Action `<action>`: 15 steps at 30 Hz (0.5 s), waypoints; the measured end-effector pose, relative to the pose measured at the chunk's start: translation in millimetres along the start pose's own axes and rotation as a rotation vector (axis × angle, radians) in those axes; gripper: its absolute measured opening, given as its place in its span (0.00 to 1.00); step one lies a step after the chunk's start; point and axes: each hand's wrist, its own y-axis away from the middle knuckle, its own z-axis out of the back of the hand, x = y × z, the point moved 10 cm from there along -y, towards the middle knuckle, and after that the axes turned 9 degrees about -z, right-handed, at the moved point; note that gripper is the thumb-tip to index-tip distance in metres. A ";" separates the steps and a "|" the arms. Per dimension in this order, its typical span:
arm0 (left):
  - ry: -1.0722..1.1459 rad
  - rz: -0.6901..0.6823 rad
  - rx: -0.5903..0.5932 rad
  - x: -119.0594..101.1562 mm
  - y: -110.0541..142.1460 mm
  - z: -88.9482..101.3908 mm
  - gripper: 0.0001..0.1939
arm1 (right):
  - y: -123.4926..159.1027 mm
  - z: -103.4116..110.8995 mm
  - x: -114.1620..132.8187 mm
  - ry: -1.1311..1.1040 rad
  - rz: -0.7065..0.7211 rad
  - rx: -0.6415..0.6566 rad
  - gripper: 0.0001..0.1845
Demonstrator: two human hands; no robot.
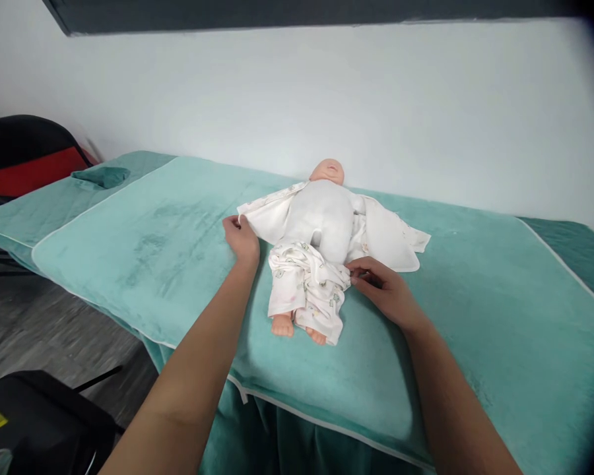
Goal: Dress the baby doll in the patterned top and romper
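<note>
A baby doll (327, 171) lies on its back, its head toward the wall and its feet toward me. Its white cloth torso (321, 208) is bare at the front. The white printed baby shirt (270, 214) is spread out to both sides. My left hand (241, 237) pinches the edge of the shirt's left side. Patterned baby trousers (309, 280) are bunched around the doll's legs, with both feet showing below the hems. At the upper right edge of the trousers, my right hand (381, 287) has its fingers closed on the fabric.
A green padded bed (143, 264) carries the doll and runs along the white wall (297, 99). To the left stands a black and red chair (30, 161). A black object with a yellow label (39, 422) sits at the lower left, beside the bed.
</note>
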 end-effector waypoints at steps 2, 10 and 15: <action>0.045 0.023 -0.058 2.8 -1.4 4.6 0.04 | 0.2 -1.5 0.5 0.000 -0.020 0.018 0.11; 0.216 -0.049 0.194 -32.3 30.5 4.6 0.03 | 1.2 -10.7 -2.1 -0.042 -0.073 0.102 0.10; 0.539 0.226 0.708 -35.4 76.3 -21.0 0.08 | 2.4 -5.1 7.7 -0.012 0.081 -0.048 0.06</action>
